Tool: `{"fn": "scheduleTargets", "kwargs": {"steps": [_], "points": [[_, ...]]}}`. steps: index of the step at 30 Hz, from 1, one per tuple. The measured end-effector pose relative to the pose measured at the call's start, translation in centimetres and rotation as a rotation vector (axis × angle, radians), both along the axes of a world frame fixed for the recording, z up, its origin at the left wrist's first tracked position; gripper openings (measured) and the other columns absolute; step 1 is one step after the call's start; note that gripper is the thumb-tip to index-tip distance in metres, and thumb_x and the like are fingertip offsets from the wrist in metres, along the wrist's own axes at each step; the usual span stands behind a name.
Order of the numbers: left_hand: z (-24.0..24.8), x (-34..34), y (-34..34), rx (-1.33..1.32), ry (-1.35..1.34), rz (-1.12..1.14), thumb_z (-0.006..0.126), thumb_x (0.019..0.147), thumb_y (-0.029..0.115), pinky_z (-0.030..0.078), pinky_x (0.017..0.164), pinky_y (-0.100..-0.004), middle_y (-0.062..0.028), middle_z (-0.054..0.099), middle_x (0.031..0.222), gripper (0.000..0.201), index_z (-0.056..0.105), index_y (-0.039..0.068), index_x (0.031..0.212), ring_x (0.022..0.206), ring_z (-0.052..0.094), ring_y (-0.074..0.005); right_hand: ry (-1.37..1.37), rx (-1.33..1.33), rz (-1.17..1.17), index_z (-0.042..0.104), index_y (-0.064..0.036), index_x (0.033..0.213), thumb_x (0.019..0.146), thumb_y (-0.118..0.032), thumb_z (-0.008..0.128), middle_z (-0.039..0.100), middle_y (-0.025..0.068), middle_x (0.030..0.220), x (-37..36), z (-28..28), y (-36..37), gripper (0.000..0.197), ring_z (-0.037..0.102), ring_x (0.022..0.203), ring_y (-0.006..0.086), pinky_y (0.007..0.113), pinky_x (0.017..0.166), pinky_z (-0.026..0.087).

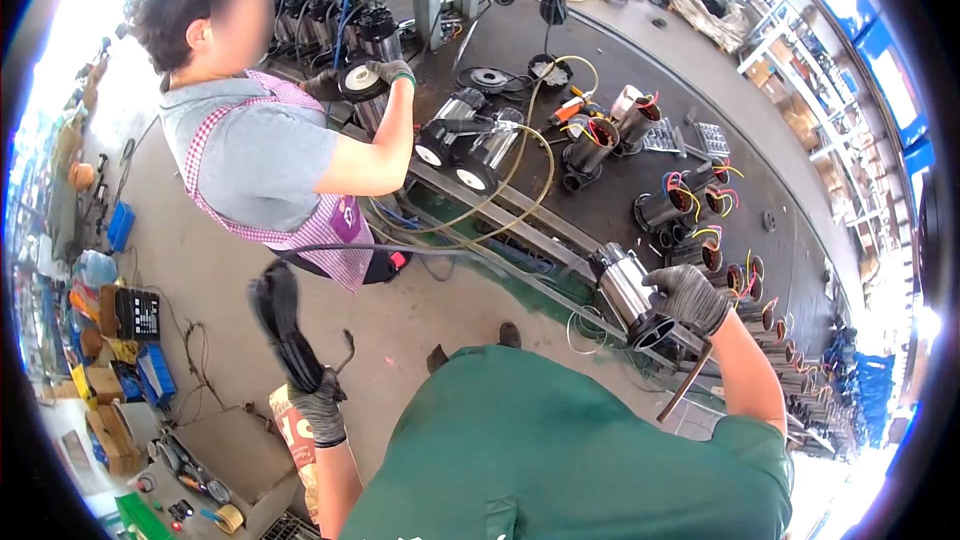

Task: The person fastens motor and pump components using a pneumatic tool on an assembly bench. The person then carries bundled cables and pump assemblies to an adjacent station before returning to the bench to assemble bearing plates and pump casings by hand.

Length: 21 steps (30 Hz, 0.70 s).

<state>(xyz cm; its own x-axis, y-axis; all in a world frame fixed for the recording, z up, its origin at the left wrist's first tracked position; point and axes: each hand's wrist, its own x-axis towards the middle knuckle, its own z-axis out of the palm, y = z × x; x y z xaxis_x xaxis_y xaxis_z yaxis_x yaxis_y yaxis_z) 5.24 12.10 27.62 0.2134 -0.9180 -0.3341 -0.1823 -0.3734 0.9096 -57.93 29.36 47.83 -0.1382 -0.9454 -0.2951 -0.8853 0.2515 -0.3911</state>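
Note:
My left hand (318, 408), in a grey glove, is closed round the lower end of a bundled black cable (287, 330) held up over the floor. From the bundle's top a black cable runs right, toward a silver cylindrical pump motor (625, 285) with black ends. That motor lies tilted at the bench's near edge. My right hand (692, 300), also gloved, grips its right side near the lower black end; the fingertips are partly hidden. Just below my right wrist a brown rod-like handle (685, 382) slants down.
At left a co-worker (255, 140) in a checked apron holds another motor (362, 85). Dark housings with coloured wires (665, 208) line the bench (600, 60). Finished-looking motors (490, 155), a yellowish hose (548, 165) and an orange tool (567, 110) lie there. Boxes (115, 430) stand lower left.

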Motion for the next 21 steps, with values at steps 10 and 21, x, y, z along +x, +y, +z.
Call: {"fn": "scheduleTargets", "kwargs": {"steps": [10,21], "points": [[15.7,-7.6,1.6,-0.723,-0.055,-0.149,0.088,0.074,0.022,0.046,0.103,-0.0466,-0.0069,0.063,0.1,0.05,0.059,0.005,0.111,0.088,0.062,-0.0203,0.138,-0.071,0.107,0.073,-0.009,0.101,0.08,-0.023,0.067,0.07,0.0171,0.079,-2.9,-3.5,-1.4,0.026,0.07,0.077,0.0358,0.046,0.072,0.057],[24.6,-15.8,2.1,-0.861,0.021,-0.323,0.088,0.075,0.033,0.041,0.105,-0.0497,-0.0048,0.061,0.099,0.06,0.055,0.008,0.118,0.095,0.061,-0.024,0.033,-0.357,-0.071,0.073,-0.0066,0.097,0.085,-0.018,0.066,0.07,0.0217,0.082,-2.1,-12.8,-9.2,0.019,0.07,0.078,0.0392,0.047,0.073,0.056]]}}
